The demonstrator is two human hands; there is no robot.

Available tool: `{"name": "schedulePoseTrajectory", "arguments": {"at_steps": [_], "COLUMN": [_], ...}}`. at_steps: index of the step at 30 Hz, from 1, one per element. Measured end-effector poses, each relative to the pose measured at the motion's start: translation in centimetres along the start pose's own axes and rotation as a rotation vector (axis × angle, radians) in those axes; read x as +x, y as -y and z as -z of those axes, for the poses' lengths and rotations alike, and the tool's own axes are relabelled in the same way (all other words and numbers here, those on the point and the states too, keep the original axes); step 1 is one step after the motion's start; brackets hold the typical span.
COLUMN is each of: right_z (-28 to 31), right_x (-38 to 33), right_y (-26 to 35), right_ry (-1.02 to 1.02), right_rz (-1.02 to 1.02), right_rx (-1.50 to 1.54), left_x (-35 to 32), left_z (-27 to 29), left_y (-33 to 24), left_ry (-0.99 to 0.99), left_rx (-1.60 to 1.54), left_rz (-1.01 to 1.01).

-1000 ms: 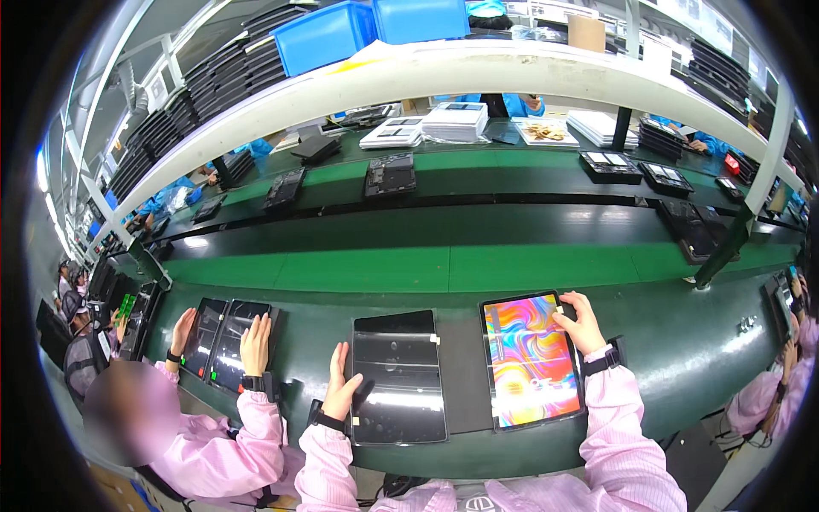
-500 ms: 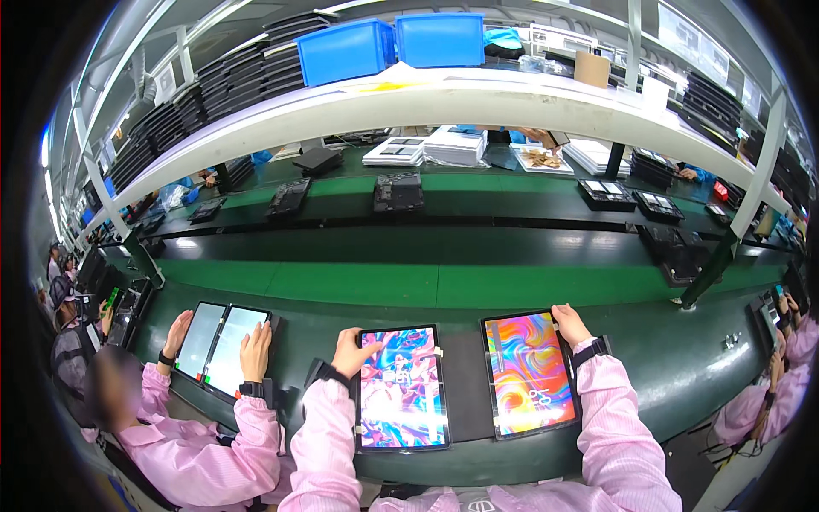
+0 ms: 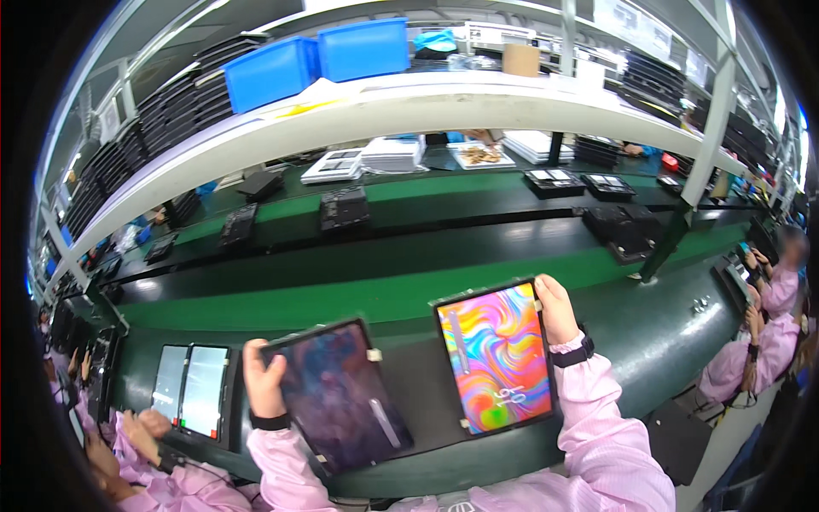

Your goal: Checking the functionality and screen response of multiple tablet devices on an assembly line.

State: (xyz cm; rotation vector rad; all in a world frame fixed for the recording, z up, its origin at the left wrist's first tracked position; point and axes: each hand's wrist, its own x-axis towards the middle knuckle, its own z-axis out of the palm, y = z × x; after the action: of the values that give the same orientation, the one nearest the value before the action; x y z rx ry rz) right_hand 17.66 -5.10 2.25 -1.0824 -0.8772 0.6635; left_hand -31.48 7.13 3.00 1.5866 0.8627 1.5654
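My left hand [image 3: 266, 384] grips the left edge of a tablet [image 3: 341, 401], its thumb over the front. That tablet is tilted and slightly blurred, and its screen is dim. At the upper right corner of a second tablet [image 3: 502, 350], my right hand [image 3: 559, 314] is closed around the edge. Bright swirls of colour fill this screen, with a green spot near its lower end. Small pale tabs stick to the edges of both tablets. A flat black tray [image 3: 415, 384] lies between and partly under them; the fingers behind each tablet are hidden.
To the left, two lit tablets [image 3: 205, 388] lie in a black tray near a co-worker's hands [image 3: 145, 431]. Beyond the green bench, a strip holds opened devices [image 3: 344, 209]. A white shelf [image 3: 409, 107] with blue bins [image 3: 363, 49] spans above; its post [image 3: 682, 213] stands at right.
The left tablet's screen has gone from bright to dim, and the tablet has tilted in my left hand. The right one is tilted a little too. My view has swung right. The co-worker's hands left their tablets.
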Motion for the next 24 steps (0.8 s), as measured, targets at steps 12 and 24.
{"name": "schedulePoseTrajectory", "arguments": {"at_steps": [12,24], "right_z": [-1.1,0.0], "right_x": [-4.0,-6.3], "right_y": [3.2,-1.3], "right_ry": [0.104,0.137], "right_rz": [0.235,0.1], "right_rx": [0.289,0.402], "left_x": [-5.5,-7.8], "left_z": [0.0,-2.1], "left_y": [-1.0,1.3], "left_ry": [-0.014,-0.113], "left_rx": [-0.285,-0.567], "left_rz": [-0.113,0.03]}}
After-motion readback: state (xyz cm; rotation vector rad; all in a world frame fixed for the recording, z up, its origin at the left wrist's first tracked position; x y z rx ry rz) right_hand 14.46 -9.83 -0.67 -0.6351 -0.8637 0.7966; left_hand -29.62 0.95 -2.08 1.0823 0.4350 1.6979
